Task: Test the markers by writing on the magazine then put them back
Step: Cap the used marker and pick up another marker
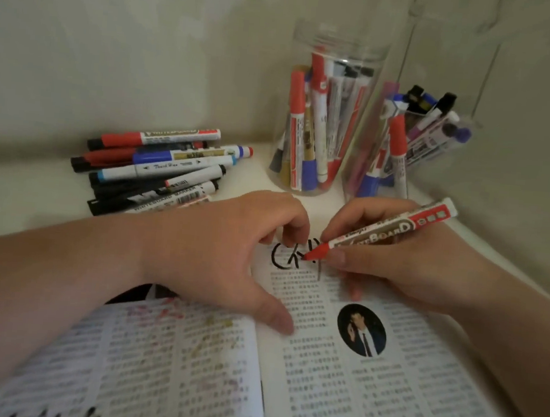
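Right hand (393, 273) pinches red marker (387, 232), tip down on the right page of the open magazine (416, 400) to test its ink; left hand (224, 253) bears on the fold, steadying it, fingers curled, whether holding anything cannot be told.

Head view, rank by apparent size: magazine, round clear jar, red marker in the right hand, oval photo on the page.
1. magazine
2. round clear jar, though it sits farther back
3. red marker and oval photo: unranked; the marker is longer but thin, the photo wider.
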`<state>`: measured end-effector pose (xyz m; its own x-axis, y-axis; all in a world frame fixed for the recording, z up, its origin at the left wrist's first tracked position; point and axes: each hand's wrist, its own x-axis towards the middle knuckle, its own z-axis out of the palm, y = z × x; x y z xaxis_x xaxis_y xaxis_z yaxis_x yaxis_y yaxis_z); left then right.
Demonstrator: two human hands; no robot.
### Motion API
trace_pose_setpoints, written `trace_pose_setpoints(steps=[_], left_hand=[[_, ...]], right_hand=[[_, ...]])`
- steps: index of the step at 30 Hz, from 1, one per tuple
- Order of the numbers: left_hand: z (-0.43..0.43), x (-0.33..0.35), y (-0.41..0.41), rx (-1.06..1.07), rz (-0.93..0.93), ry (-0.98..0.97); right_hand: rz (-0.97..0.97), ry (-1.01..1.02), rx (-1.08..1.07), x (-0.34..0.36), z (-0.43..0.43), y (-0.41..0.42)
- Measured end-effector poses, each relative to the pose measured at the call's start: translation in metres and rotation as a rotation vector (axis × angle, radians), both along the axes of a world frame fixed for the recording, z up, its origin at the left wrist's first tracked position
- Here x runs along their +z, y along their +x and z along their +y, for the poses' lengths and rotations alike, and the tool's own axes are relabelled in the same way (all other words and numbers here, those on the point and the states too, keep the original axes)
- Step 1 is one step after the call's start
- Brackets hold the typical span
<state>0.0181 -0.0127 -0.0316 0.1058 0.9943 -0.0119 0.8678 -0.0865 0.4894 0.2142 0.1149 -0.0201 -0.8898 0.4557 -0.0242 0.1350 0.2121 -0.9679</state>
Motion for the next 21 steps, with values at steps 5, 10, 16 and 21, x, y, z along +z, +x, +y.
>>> trace_pose_setpoints(steps=[5, 10, 16, 21], left_hand=[[0.005, 0.002, -0.011, -0.053, 0.388, 0.032], [-0.013, 0.017, 0.005, 0.142, 0.386, -0.309], [-0.015, 0.018, 0.005, 0.164, 0.381, -0.286], [-0.017, 0.010, 0.017, 0.195, 0.521, -0.145]], right_hand=[[-0.058, 0.104, 0.005, 0.003, -0.009, -0.003], [-0.099, 0.174, -0.012, 0.003, -0.016, -0.007], [-0.099, 0.215, -0.029, 0.004, -0.022, -0.009], [-0.073, 0.203, -0.024, 0.004, -0.021, -0.011]])
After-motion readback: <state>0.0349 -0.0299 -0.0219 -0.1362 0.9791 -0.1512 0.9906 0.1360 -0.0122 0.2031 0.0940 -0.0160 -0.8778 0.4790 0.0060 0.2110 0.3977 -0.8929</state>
